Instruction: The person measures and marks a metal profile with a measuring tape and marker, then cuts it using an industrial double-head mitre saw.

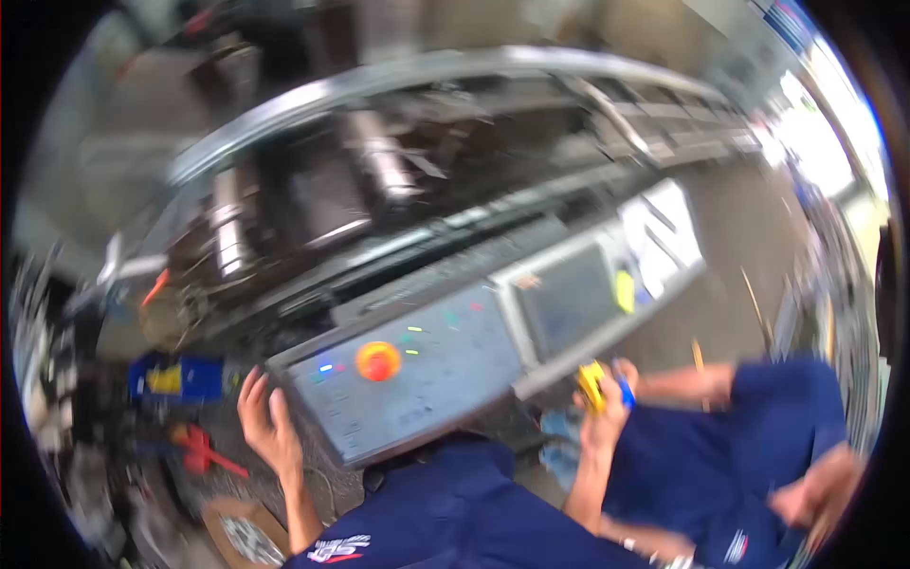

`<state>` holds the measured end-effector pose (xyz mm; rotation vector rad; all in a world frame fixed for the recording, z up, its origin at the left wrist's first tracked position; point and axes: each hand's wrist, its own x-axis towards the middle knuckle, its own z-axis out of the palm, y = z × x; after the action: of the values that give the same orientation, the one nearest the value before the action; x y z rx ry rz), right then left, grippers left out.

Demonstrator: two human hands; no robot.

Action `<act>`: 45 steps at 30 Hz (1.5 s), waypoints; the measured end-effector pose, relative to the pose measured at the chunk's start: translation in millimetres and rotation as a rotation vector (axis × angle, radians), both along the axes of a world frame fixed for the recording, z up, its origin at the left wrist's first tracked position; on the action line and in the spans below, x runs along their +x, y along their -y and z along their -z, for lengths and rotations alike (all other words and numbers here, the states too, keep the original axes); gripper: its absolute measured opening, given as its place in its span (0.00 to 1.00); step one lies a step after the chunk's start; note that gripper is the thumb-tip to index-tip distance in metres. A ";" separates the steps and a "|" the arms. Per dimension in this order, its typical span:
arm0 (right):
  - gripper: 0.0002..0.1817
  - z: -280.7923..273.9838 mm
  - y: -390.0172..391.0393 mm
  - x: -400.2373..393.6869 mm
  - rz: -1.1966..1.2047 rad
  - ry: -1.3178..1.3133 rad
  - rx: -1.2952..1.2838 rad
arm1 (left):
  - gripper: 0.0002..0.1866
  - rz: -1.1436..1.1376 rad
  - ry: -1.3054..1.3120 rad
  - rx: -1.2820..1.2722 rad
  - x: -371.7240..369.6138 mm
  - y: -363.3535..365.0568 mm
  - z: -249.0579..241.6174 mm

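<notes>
My left hand [268, 427] is raised with fingers apart at the left edge of a control panel [427, 379], holding nothing. A red emergency-stop button [379, 366] on a yellow ring sits on that panel, among small lit marks. In front of the panel's right part, my right hand [604, 419] is closed around a small yellow tool [591, 385] with dark edges; blur hides its exact kind. A blue piece [626, 391] shows beside it, right at the fingers of another person's hand [645, 382].
Behind the panel runs a long machine frame with a metal rail [512, 59] and rollers [379, 156]. White papers [661, 237] lie beside the screen [569, 299]. Another person in a dark blue shirt [701, 465] stands close on my right. A blue box [176, 379] and red-handled tool [201, 449] lie left.
</notes>
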<state>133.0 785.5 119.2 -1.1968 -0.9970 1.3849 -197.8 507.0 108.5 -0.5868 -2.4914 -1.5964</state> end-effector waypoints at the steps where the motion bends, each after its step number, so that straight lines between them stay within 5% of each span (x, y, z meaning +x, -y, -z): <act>1: 0.23 3.2 -7.5 4.2 0.039 0.012 0.044 | 0.20 -0.017 0.075 0.100 11.0 11.0 23.9; 6: 0.26 13.0 -55.4 14.3 0.154 0.380 0.312 | 0.31 -0.110 0.276 0.074 50.0 24.2 60.2; 9: 0.26 -6.5 -50.0 -10.1 -0.010 0.124 0.283 | 0.34 0.060 -0.276 -0.137 62.3 5.3 17.3; 11: 0.23 -15.8 -23.9 -33.9 -0.184 0.054 0.307 | 0.27 0.306 -0.324 -0.135 65.9 -2.7 -0.2; 14: 0.27 -4.3 19.5 -70.2 -0.391 -0.081 0.439 | 0.37 0.861 0.007 -0.053 71.7 -44.8 -18.1; 16: 0.29 -8.6 46.7 -88.0 -0.480 0.001 0.547 | 0.39 0.969 0.736 0.465 104.1 -83.9 -21.0; 17: 0.30 -12.4 57.5 -95.0 -0.499 0.091 0.600 | 0.39 0.981 0.739 0.461 114.3 -98.4 -23.3; 19: 0.34 -13.0 65.6 -104.2 -0.530 0.308 0.810 | 0.36 0.826 1.701 0.842 128.5 -121.0 -27.6; 24: 0.28 -27.3 30.5 -83.9 -0.325 0.720 0.970 | 0.28 0.814 1.775 0.579 131.5 -174.7 -5.9; 27: 0.13 -31.7 -9.6 -45.1 0.107 0.679 0.838 | 0.32 0.959 1.466 0.198 132.7 -228.6 -45.2; 30: 0.09 5.1 -92.6 11.8 0.473 0.510 0.690 | 0.31 1.195 0.599 -0.026 128.6 -310.6 -33.3; 33: 0.15 42.0 -174.4 51.5 0.349 0.820 0.629 | 0.26 1.262 -0.066 -0.029 133.2 -404.0 -37.2; 38: 0.18 56.8 -229.9 61.3 0.106 1.242 0.425 | 0.22 1.188 -0.617 -0.350 164.4 -508.7 -31.5; 43: 0.18 65.9 -238.1 67.6 0.076 1.286 0.350 | 0.19 1.122 -0.950 -0.398 172.8 -545.0 17.1; 45: 0.19 69.5 -237.1 71.3 0.067 1.268 0.458 | 0.24 1.263 -1.056 -0.391 165.4 -544.9 27.1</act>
<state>204.2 1022.6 49.7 -1.6938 -1.9495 0.1445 -32.4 1051.9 81.4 -2.5071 -1.4803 -0.4497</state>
